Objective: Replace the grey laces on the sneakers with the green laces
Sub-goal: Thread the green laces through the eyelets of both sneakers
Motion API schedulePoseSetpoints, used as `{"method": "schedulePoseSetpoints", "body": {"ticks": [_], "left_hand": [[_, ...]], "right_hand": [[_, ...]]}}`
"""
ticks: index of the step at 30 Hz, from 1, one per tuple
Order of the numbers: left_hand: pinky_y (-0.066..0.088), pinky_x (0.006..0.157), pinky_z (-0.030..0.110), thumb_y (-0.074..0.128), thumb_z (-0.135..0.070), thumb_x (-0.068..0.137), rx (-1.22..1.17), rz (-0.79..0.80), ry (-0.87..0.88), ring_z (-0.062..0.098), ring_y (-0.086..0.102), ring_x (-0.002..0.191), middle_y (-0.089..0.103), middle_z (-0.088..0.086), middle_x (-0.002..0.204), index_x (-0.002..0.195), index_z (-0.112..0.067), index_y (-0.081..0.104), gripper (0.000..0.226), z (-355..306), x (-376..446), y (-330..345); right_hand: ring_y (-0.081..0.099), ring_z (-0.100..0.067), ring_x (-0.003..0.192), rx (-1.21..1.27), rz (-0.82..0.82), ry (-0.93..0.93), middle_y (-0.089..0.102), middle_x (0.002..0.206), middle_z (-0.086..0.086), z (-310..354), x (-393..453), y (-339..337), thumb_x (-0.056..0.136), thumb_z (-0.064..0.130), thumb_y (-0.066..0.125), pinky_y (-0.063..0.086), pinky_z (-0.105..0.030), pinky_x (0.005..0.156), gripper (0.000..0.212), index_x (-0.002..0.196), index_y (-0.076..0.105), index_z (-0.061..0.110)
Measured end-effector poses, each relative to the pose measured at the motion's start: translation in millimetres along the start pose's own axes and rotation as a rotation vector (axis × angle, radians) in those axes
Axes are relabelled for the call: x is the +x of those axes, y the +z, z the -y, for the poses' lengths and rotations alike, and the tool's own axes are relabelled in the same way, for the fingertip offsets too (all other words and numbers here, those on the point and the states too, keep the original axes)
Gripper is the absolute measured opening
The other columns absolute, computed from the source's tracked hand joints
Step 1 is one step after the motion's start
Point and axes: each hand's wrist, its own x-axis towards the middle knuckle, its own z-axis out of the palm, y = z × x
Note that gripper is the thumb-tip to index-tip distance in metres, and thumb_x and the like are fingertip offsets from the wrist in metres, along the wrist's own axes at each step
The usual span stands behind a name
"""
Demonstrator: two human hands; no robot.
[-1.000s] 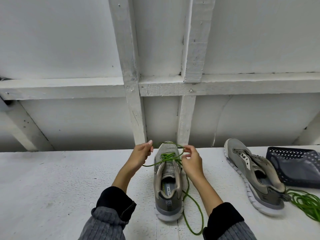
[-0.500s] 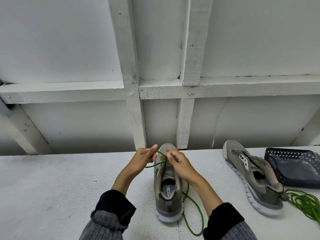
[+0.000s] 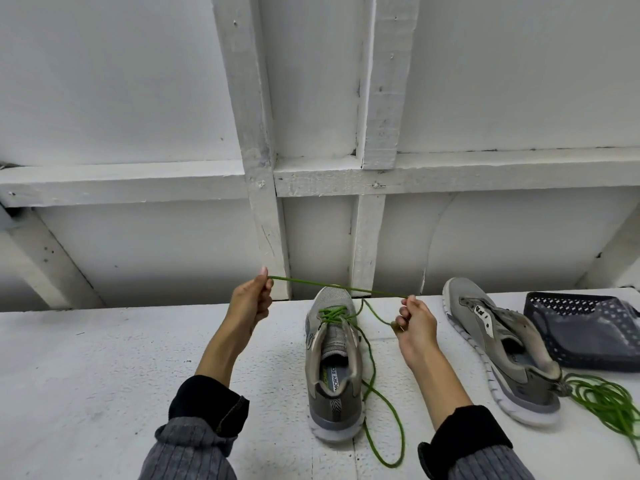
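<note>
A grey sneaker stands in the middle of the white table, heel toward me, with a green lace crossed through its eyelets. My left hand pinches one stretch of that lace, raised to the left of the toe. My right hand pinches the lace to the right of the shoe. The lace runs taut between both hands above the toe. Its loose tail loops down the table along the shoe's right side. A second grey sneaker lies at the right with no lace in it.
A dark perforated basket sits at the far right. A loose pile of green lace lies in front of it by the second sneaker's heel. White wall boards and beams rise right behind the table.
Both hands were close together over the shoe's toe. They have moved apart, left hand up and leftward, right hand rightward, drawing the green lace tight between them.
</note>
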Motion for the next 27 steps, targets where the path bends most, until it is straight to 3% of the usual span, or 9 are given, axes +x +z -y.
{"method": "schedulePoseSetpoints", "body": {"ticks": [4, 8, 10, 14, 16, 20, 23, 25, 27], "left_hand": [[0.023, 0.052, 0.021, 0.041, -0.032, 0.104, 0.106, 0.047, -0.039, 0.008, 0.027, 0.054, 0.032, -0.007, 0.061, 0.095, -0.012, 0.065, 0.032, 6, -1, -4], [0.028, 0.056, 0.019, 0.04, -0.022, 0.105, 0.524, 0.2, -0.133, 0.011, 0.038, 0.065, 0.054, -0.004, 0.076, 0.108, -0.014, 0.065, 0.027, 11, -4, -17], [0.029, 0.055, 0.019, 0.042, -0.019, 0.104, 0.621, 0.224, -0.217, 0.012, 0.039, 0.069, 0.062, -0.003, 0.081, 0.108, -0.012, 0.063, 0.023, 17, -3, -23], [0.032, 0.054, 0.023, 0.054, -0.024, 0.099, 0.682, 0.054, -0.236, 0.014, 0.045, 0.07, 0.068, -0.001, 0.079, 0.091, -0.01, 0.065, 0.019, 29, 1, -25], [0.038, 0.062, 0.026, 0.058, -0.03, 0.096, 0.732, -0.067, -0.179, 0.013, 0.049, 0.07, 0.068, -0.001, 0.077, 0.086, -0.01, 0.067, 0.023, 34, 1, -24], [0.04, 0.063, 0.026, 0.039, -0.015, 0.104, 0.599, -0.049, -0.111, 0.018, 0.051, 0.081, 0.069, 0.0, 0.086, 0.102, -0.013, 0.065, 0.026, 38, 1, -20], [0.042, 0.067, 0.026, 0.037, -0.014, 0.105, 0.472, 0.018, -0.079, 0.014, 0.055, 0.082, 0.072, -0.001, 0.095, 0.109, -0.018, 0.056, 0.021, 39, -1, -15], [0.042, 0.064, 0.026, 0.046, -0.016, 0.102, 0.462, -0.003, -0.023, 0.013, 0.057, 0.075, 0.074, -0.003, 0.089, 0.101, -0.015, 0.054, 0.009, 38, -2, -7], [0.042, 0.059, 0.023, 0.056, -0.019, 0.098, 0.465, -0.053, 0.039, 0.01, 0.057, 0.065, 0.074, -0.003, 0.078, 0.088, -0.012, 0.055, 0.011, 39, -2, 3]], "right_hand": [[0.027, -0.012, 0.052, -0.048, -0.142, 0.004, 0.036, 0.063, -0.001, -7, 3, -9, 0.103, 0.019, 0.041, 0.03, -0.026, 0.054, 0.027, 0.08, 0.052, 0.011], [0.028, -0.013, 0.053, -0.007, -0.255, 0.014, 0.039, 0.065, -0.001, -10, 9, -24, 0.104, 0.019, 0.037, 0.029, -0.026, 0.052, 0.03, 0.077, 0.049, 0.012], [0.03, -0.013, 0.053, -0.012, -0.293, 0.013, 0.041, 0.066, -0.002, -12, 12, -29, 0.104, 0.019, 0.037, 0.03, -0.026, 0.052, 0.031, 0.076, 0.049, 0.013], [0.034, -0.013, 0.054, -0.027, -0.344, 0.015, 0.044, 0.067, -0.002, -19, 17, -36, 0.104, 0.021, 0.038, 0.034, -0.026, 0.052, 0.031, 0.076, 0.051, 0.014], [0.036, -0.013, 0.055, -0.039, -0.359, 0.018, 0.045, 0.068, -0.002, -23, 18, -39, 0.104, 0.021, 0.039, 0.037, -0.026, 0.052, 0.03, 0.078, 0.053, 0.013], [0.044, -0.014, 0.058, -0.107, -0.356, 0.014, 0.053, 0.071, -0.004, -30, 20, -44, 0.102, 0.019, 0.046, 0.041, -0.025, 0.055, 0.023, 0.095, 0.063, 0.004], [0.06, -0.024, 0.085, -0.352, -0.36, -0.039, 0.065, 0.095, -0.009, -32, 18, -46, 0.097, 0.01, 0.051, 0.049, -0.03, 0.076, 0.023, 0.112, 0.065, -0.001], [0.054, -0.032, 0.115, -0.613, -0.372, -0.126, 0.061, 0.123, -0.013, -31, 11, -41, 0.095, 0.007, 0.052, 0.045, -0.034, 0.091, 0.032, 0.125, 0.059, 0.002], [0.04, -0.034, 0.128, -0.843, -0.345, -0.268, 0.05, 0.137, -0.016, -29, 1, -30, 0.093, 0.006, 0.054, 0.039, -0.043, 0.1, 0.04, 0.133, 0.051, 0.003]]}}
